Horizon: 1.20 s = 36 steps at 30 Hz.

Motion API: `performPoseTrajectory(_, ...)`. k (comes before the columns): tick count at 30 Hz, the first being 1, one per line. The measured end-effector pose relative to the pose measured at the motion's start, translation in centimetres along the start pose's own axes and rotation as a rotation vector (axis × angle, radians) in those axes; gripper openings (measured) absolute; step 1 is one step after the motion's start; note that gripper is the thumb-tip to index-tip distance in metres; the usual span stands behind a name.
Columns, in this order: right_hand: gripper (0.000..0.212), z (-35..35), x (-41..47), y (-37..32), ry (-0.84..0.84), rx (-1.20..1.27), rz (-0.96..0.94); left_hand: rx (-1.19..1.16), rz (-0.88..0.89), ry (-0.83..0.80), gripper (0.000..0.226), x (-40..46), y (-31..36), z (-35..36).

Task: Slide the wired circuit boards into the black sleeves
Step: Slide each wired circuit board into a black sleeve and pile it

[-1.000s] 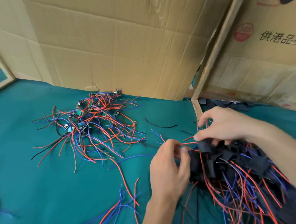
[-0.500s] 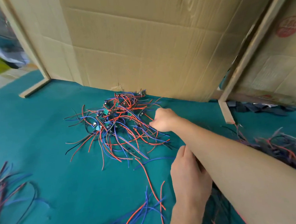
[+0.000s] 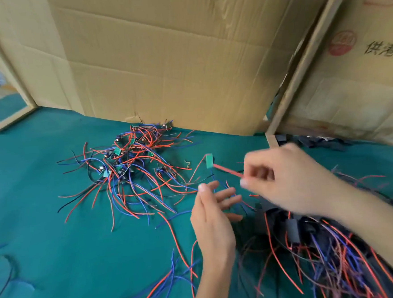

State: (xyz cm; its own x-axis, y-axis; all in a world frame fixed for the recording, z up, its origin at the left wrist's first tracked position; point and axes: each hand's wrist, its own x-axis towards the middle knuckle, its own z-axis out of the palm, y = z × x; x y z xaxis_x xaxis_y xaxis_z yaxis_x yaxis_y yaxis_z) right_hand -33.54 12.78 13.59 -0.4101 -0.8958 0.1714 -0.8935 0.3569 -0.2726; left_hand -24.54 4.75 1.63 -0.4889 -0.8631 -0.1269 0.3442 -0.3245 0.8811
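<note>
The right hand [image 3: 283, 180] pinches the red wire [image 3: 227, 170] of a light, dangling board [image 3: 209, 161]; better grip its stiff edges, while the left hand [image 3: 215, 214] waits spread beside the pile of sleeves [image 3: 296, 232].

Green cloth covers the worktop [image 3: 45, 229] from edge to edge. Toward the back, a loose heap of boards [image 3: 131, 158], their red, blue and black wires splayed outward, lies just in front of the cardboard wall [image 3: 173, 69] standing on the cloth. At the right, a dark mound of sleeves [image 3: 313, 240] is tangled with more red and blue wires. Near the front edge, a stray bundle of wires [image 3: 159, 291] lies flat, well apart from the heap. At the far left, more wire ends [image 3: 1, 267] curl in. A wooden strip [image 3: 9, 120] rests at the back left.
</note>
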Motion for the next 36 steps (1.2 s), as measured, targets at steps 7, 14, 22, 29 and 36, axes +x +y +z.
performPoseTrajectory(7,0.028,0.5,-4.0,-0.8,-0.474,-0.107,-0.053,0.049,0.061,-0.087,0.024,0.0,-0.4,-0.2)
performPoseTrajectory(14,0.008,-2.3,6.1,11.4,-0.005,-0.05,0.357,0.123,0.148,-0.124,0.02,0.1,-1.5,0.0)
performPoseTrajectory(22,0.052,2.9,10.4,21.1,-0.228,-0.172,0.701,0.269,0.222,-0.058,0.025,0.4,-2.2,0.0)
performPoseTrajectory(29,0.024,3.9,8.9,22.7,0.041,-0.231,0.776,0.328,0.242,0.019,0.03,0.5,-2.2,0.2)
performPoseTrajectory(36,0.01,1.0,8.5,19.8,0.243,-0.277,0.642,0.349,0.162,0.047,0.039,0.3,-2.0,0.3)
